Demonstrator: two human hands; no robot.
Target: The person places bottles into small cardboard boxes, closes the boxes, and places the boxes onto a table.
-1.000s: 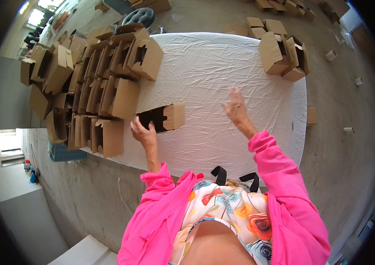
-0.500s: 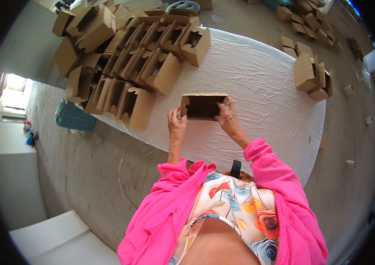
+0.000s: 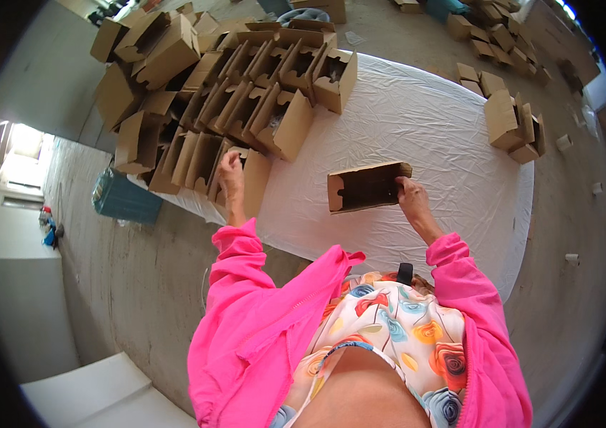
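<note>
White cloth (image 3: 298,203) lay wrinkled beneath the open cardboard box (image 3: 367,188), which sat apart from the rows of boxes (image 3: 287,133). Your right hand (image 3: 415,202) pinched its right end. Your left hand (image 3: 231,177) had left it for the rows' near end, fingers curled; I could not tell whether they gripped anything. One hand alone now held the box.

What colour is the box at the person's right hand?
The box is plain brown, its inside dark with shadow; the head view shows it best.
</note>
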